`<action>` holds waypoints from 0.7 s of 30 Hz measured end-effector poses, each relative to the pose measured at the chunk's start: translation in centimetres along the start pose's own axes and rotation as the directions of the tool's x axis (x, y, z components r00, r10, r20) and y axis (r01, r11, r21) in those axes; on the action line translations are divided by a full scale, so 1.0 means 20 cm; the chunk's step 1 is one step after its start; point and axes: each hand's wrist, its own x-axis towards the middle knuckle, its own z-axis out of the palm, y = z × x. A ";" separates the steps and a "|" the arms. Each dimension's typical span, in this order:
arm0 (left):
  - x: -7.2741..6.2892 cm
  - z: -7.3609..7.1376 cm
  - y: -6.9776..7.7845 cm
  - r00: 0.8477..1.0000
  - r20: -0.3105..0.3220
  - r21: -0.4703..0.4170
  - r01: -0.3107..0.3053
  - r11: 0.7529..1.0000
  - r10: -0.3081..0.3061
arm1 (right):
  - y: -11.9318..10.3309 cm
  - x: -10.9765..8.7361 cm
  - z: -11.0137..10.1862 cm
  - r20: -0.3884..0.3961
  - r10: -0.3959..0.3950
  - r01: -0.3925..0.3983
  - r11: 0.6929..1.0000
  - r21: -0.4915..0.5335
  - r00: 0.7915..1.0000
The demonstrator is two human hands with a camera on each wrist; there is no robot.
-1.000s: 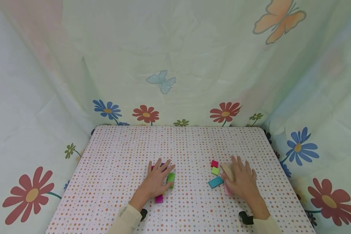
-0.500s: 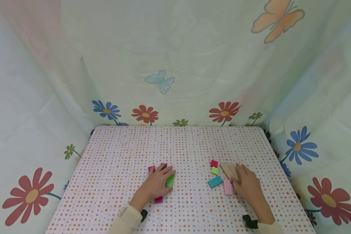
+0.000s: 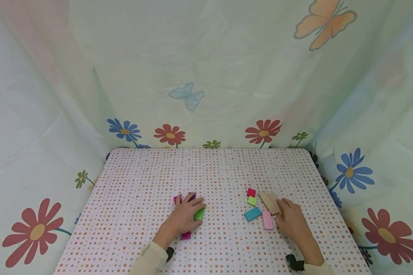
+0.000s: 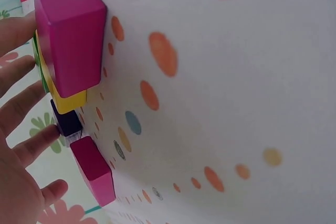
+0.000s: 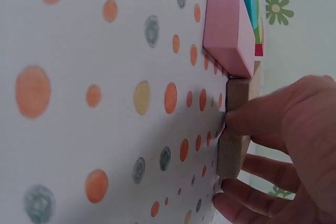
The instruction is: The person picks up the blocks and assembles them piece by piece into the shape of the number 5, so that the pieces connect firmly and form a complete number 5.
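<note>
My left hand (image 3: 184, 215) rests over a cluster of coloured blocks, its fingers spread. A green block (image 3: 199, 214) shows beside its thumb, and a magenta block (image 3: 186, 235) stands nearest me. The left wrist view adds a yellow block (image 4: 73, 102), a dark purple block (image 4: 66, 120) and a second magenta block (image 4: 94, 171) near the fingertips. My right hand (image 3: 292, 219) pinches the right one of two plain wooden blocks lying side by side: thumb at the seam, fingers curled on the outer side. The left wooden block (image 3: 266, 202) abuts it. A pink block (image 3: 267, 220) lies just in front.
Left of the wooden blocks lie a teal block (image 3: 252, 214), a lime block (image 3: 252, 201) and a red block (image 3: 251, 192). The dotted tabletop (image 3: 220, 172) ends at a floral curtain (image 3: 210, 114) behind, with curtain on both sides too.
My right hand has drawn back toward me and right, its spread fingers curling in and uncovering the wooden and pink blocks. The left hand's fingers have lowered onto the cluster.
</note>
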 end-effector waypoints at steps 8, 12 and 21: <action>0.00 0.01 -0.01 1.000 -0.015 0.017 -0.014 1.000 0.015 | 0.00 0.02 0.02 0.039 0.062 -0.062 0.998 -0.005 0.997; -0.01 0.02 -0.01 0.999 -0.018 0.023 -0.028 0.999 0.028 | 0.00 0.03 0.03 0.045 0.089 -0.090 0.996 0.000 0.995; 0.00 0.01 -0.02 0.998 -0.029 0.047 -0.046 0.998 0.048 | 0.01 0.04 0.05 0.019 0.109 -0.110 0.994 0.025 0.994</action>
